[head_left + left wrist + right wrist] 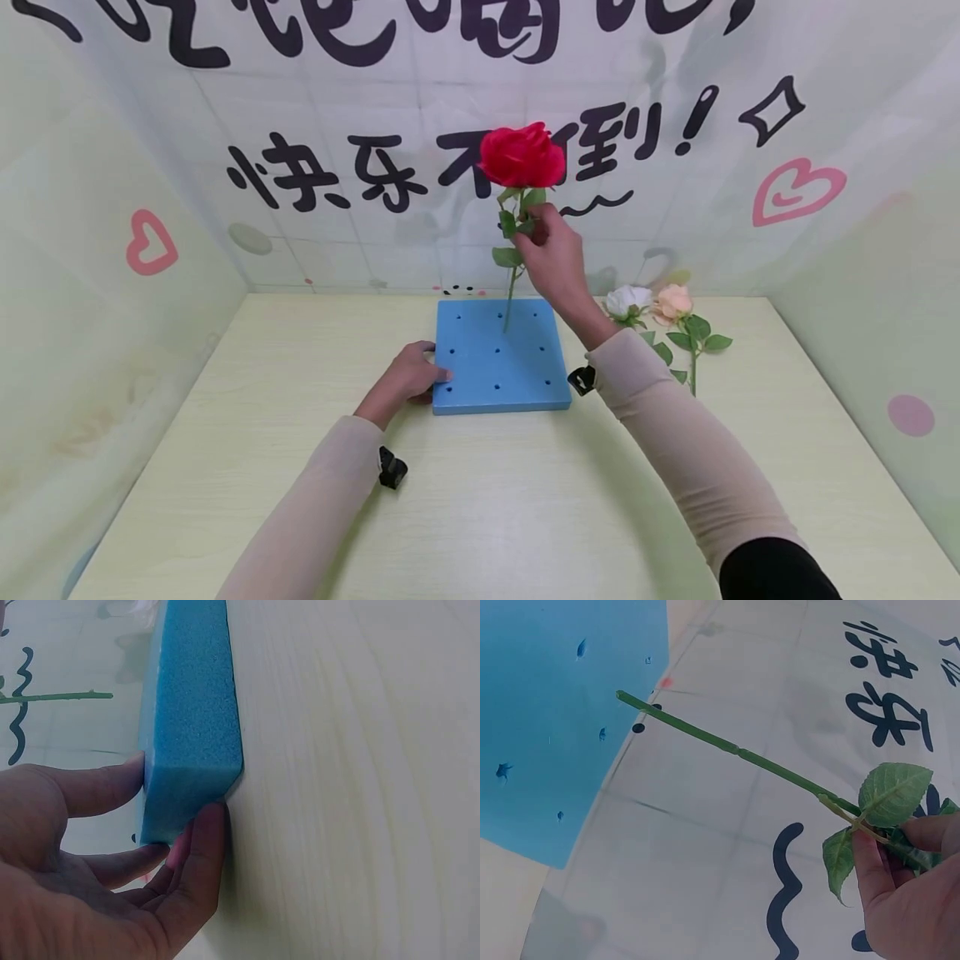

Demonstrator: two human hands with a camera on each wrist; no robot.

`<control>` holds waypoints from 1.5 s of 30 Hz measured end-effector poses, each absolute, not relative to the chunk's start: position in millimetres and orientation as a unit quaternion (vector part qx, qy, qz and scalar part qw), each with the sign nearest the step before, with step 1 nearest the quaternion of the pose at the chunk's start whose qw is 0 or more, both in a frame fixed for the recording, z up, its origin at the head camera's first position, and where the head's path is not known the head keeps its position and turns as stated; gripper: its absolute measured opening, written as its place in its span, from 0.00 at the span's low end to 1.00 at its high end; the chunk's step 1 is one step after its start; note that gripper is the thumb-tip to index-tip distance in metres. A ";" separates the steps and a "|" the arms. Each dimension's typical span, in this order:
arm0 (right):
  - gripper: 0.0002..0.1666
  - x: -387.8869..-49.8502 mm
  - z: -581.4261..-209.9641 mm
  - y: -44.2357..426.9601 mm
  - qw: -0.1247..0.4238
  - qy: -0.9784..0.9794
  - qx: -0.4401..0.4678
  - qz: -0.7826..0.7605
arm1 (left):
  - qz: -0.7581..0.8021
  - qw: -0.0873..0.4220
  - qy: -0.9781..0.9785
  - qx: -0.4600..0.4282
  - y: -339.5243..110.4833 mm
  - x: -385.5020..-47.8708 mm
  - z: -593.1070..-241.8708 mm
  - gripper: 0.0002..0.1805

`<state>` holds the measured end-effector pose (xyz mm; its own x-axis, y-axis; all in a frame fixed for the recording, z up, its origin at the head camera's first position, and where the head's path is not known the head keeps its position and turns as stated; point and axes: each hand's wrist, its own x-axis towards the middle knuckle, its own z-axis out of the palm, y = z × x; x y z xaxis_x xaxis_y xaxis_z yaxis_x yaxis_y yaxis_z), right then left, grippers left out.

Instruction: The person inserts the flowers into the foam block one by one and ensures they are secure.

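A red artificial rose (522, 156) is held upright above the table by my right hand (557, 254), which pinches its leafy stem below the bloom. In the right wrist view the bare green stem (705, 736) points toward the blue foam block (540, 750); its cut end appears apart from the surface. The same block (517, 367) lies flat on the table, with rows of small holes in its top. My left hand (405, 372) grips the block's left edge. In the left wrist view the thumb (105, 787) presses the top while the fingers (199, 877) reach under the side.
Right of the block, partly behind my right forearm, lie a white rose (628, 300) and a peach rose (672, 303) with green leaves. A pale wooden table (480, 500) is enclosed by printed cloth walls (420, 242) at the back and sides.
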<state>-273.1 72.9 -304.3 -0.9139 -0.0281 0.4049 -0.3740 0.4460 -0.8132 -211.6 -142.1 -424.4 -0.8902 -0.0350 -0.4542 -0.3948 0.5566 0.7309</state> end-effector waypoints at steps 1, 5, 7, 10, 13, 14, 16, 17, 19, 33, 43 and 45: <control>0.17 -273.9 -304.5 71.6 0.169 -0.833 0.121 0.512 | 0.454 0.199 0.859 -0.127 -142.1 -212.0 -424.8 0.38; 0.16 -276.2 -304.2 67.0 0.175 -0.832 0.124 0.512 | 0.452 0.200 0.860 -0.129 -141.9 -213.2 -425.5 0.38; 0.16 -277.8 -304.3 65.0 0.175 -0.832 0.125 0.512 | 0.451 0.200 0.860 -0.130 -141.8 -213.8 -425.5 0.38; 0.16 -280.3 -304.7 61.6 0.172 -0.831 0.126 0.514 | 0.450 0.200 0.861 -0.127 -141.6 -213.7 -424.4 0.39; 0.17 -282.2 -304.7 57.0 0.163 -0.830 0.128 0.518 | 0.451 0.200 0.861 -0.125 -141.7 -213.5 -423.2 0.39; 0.17 -282.6 -304.7 55.2 0.161 -0.829 0.129 0.520 | 0.451 0.199 0.861 -0.124 -141.8 -213.5 -423.0 0.39; 0.17 -283.4 -304.5 51.1 0.157 -0.829 0.133 0.520 | 0.452 0.199 0.861 -0.121 -142.1 -213.7 -423.3 0.38; 0.17 -283.8 -304.5 48.9 0.155 -0.830 0.134 0.519 | 0.452 0.198 0.861 -0.122 -142.1 -213.9 -423.5 0.38; 0.17 -284.8 -304.8 44.1 0.152 -0.831 0.136 0.518 | 0.453 0.197 0.861 -0.119 -142.4 -213.6 -423.6 0.38; 0.17 -287.9 -308.4 16.6 0.127 -0.838 0.150 0.510 | 0.452 0.193 0.864 -0.114 -143.0 -213.1 -425.8 0.38; 0.17 -294.8 -318.7 7.0 0.129 -0.834 0.160 0.512 | 0.451 0.192 0.865 -0.113 -144.4 -212.6 -427.9 0.38; 0.17 -295.8 -320.2 6.0 0.126 -0.835 0.159 0.511 | 0.453 0.192 0.863 -0.112 -144.5 -212.8 -428.3 0.38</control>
